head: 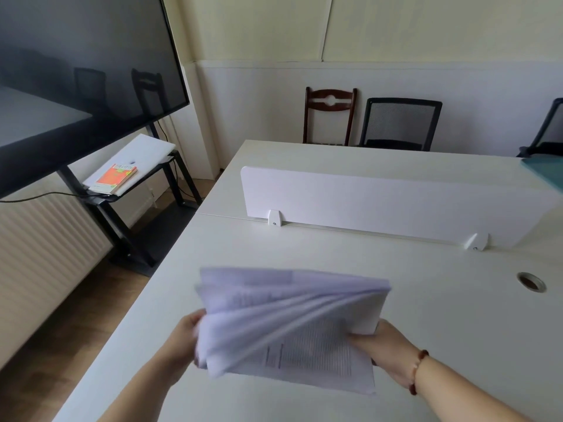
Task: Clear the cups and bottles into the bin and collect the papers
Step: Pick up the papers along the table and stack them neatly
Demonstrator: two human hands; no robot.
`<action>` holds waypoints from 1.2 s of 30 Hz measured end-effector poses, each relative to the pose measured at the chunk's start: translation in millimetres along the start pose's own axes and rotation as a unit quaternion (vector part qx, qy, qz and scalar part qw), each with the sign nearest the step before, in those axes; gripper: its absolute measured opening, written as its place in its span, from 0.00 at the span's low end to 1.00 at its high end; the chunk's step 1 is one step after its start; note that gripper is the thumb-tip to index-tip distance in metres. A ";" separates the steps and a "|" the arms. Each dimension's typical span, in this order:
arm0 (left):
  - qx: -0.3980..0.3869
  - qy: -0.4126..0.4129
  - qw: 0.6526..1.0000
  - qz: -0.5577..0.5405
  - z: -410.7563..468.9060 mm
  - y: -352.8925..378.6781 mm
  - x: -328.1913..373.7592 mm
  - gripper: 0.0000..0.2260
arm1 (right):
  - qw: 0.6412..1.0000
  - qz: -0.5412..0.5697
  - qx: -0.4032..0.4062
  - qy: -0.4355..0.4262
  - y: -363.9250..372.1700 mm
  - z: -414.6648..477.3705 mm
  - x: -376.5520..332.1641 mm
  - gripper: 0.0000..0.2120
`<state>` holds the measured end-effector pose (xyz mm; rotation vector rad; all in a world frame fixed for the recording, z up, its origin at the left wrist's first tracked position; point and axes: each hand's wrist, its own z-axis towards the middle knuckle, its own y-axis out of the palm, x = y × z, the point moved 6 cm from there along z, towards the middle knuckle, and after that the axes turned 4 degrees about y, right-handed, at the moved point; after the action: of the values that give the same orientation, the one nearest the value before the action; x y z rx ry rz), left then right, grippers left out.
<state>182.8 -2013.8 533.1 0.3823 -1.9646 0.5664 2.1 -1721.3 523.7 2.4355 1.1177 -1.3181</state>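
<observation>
Item counts: one stack of papers [286,324], held by two hands, left hand [179,345] and right hand [393,351]; one white desk [426,300] with one divider panel [380,205]; three chairs at far right; one screen [76,71] at far left; one orange book [117,175].

You have one view only, from the camera on your head, so nothing is shared with a second view. It looks forward and down across the white desk [426,300] from its near edge, wide enough to bend the lines toward the frame's borders. Your hands and forearms come in at the bottom, very close to the lens. Farther off it faces the desk divider [380,202] and the wall behind, with the large screen [76,71] at the upper left.
</observation>
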 end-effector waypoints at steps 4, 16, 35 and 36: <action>-0.046 0.006 0.983 -0.180 8.1 0.5 16.0 0.17 | 0.978 0.173 -0.055 0.103 11.4 6.1 7.9 0.11; -0.024 -0.019 0.914 -0.404 -23.6 126.9 32.4 0.19 | 0.936 0.340 -0.005 0.094 66.4 -1.5 -2.8 0.11; -0.003 0.101 0.995 -0.026 9.7 25.4 66.7 0.07 | 0.990 -0.074 0.050 -0.105 18.9 8.1 -68.8 0.10; -0.004 0.102 0.995 0.000 6.8 25.3 63.3 0.07 | 0.984 -0.120 0.081 -0.109 20.3 9.9 -67.7 0.14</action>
<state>137.5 -1997.6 581.8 0.3071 -1.7700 0.5751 -13.4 -1776.6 566.0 2.2433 1.3224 -1.7628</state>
